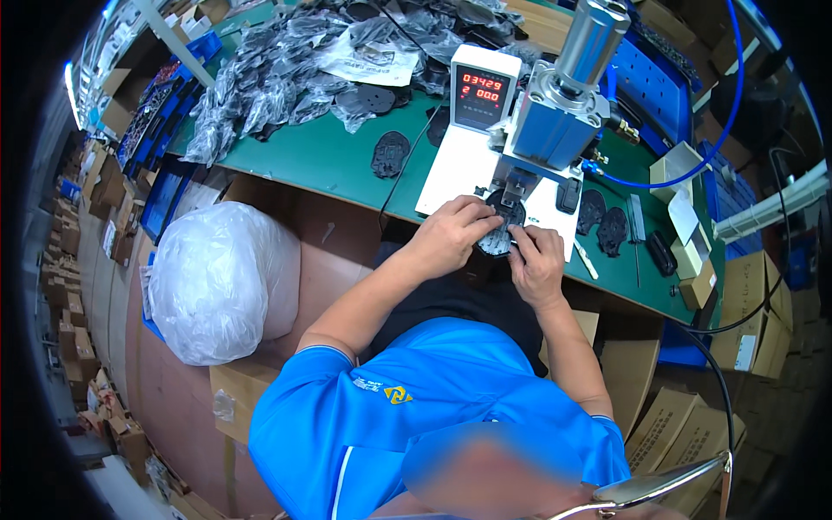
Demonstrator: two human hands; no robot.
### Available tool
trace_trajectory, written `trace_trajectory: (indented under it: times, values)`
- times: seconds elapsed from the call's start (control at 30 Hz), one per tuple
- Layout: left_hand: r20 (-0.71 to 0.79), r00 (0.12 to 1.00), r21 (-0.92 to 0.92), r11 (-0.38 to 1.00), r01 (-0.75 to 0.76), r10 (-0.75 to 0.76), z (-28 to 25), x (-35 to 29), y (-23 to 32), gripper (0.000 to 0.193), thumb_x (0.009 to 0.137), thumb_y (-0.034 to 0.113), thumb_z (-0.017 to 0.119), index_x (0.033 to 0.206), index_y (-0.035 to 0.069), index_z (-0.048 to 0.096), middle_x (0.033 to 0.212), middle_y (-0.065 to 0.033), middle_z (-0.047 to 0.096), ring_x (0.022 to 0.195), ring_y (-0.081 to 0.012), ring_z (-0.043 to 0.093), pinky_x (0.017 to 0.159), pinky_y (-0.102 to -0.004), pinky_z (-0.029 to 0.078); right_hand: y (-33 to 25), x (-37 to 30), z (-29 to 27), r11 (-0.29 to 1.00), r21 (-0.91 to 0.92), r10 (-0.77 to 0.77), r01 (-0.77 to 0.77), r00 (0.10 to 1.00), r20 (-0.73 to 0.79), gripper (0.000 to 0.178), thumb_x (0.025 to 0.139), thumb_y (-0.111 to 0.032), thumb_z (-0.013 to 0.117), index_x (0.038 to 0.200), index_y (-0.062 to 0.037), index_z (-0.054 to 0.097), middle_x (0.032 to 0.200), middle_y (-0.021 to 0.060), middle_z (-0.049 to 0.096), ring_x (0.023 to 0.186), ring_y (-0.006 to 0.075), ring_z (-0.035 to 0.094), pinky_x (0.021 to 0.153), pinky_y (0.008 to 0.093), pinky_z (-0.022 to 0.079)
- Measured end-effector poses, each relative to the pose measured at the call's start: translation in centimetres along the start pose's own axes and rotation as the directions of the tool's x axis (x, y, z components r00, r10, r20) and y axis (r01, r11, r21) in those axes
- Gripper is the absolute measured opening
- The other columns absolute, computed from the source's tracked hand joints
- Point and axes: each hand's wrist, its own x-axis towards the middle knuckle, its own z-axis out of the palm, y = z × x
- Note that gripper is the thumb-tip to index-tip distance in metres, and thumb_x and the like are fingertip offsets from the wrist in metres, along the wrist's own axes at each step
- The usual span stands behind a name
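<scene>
A black oval plastic part [495, 243] lies under the head of a bench press [555, 130], at the front of its white base [444, 179]. My left hand [452, 232] grips the part from the left, fingers closed along its upper side. From the right, my right hand [537, 264] pinches its lower right edge with thumb and fingers. The fingers partly cover the part. Left of the press, a similar black oval part [391, 154] lies on the green table [303, 178]; two more black parts [612, 227] lie to its right.
A counter box with red digits [482, 87] stands behind my hands. Bagged black parts [286, 78] heap at the back left. A white plastic-wrapped bundle [217, 282] sits at left. On the right are a light-handled knife [586, 258], an open carton [685, 208] and a blue air hose [685, 184].
</scene>
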Motion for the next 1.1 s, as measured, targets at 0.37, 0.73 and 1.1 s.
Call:
trace_trajectory:
  times: [0.37, 0.73, 1.1]
  values:
    - [-0.031, 0.923, 0.365, 0.856, 0.367, -0.383, -8.4, -7.1, -13.5, 0.059, 0.102, 0.015, 0.069, 0.159, 0.003, 0.06, 0.157, -0.0208, 0.066, 0.147, -0.0434, 0.058, 0.127, -0.0535, 0.044, 0.1, 0.2, 0.8, 1.0, 0.019, -0.008, 0.009, 0.998, -0.055, 0.047, 0.076, -0.005, 0.091, 0.122, -0.0101, 0.084, 0.109, 0.0079, 0.071, 0.099, 0.0309, 0.067, 0.086, 0.0459, 0.049]
    - [-0.032, 0.891, 0.532, 0.747, 0.399, -0.453, -11.0, -12.2, -9.0, 0.075, 0.084, 0.028, 0.094, 0.149, 0.003, 0.068, 0.136, -0.0166, 0.068, 0.127, -0.0402, 0.063, 0.107, -0.0518, 0.052, 0.2, 0.1, 1.0, 0.999, 0.035, 0.011, -0.009, 0.997, -0.075, 0.048, 0.074, -0.003, 0.09, 0.121, -0.0091, 0.084, 0.109, 0.0092, 0.071, 0.099, 0.0323, 0.066, 0.087, 0.0468, 0.049]
    - [-0.261, 0.895, 0.287, 0.856, 0.43, -0.362, -9.8, -10.9, -5.1, 0.051, 0.08, -0.013, 0.071, 0.13, 0.001, 0.07, 0.136, -0.0212, 0.076, 0.13, -0.0439, 0.072, 0.114, -0.0517, 0.057, -0.2, 0.2, 1.1, 0.999, 0.033, 0.025, -0.023, 0.997, -0.069, 0.045, 0.076, -0.002, 0.089, 0.12, -0.0085, 0.084, 0.108, 0.0083, 0.071, 0.098, 0.0313, 0.066, 0.086, 0.046, 0.048]
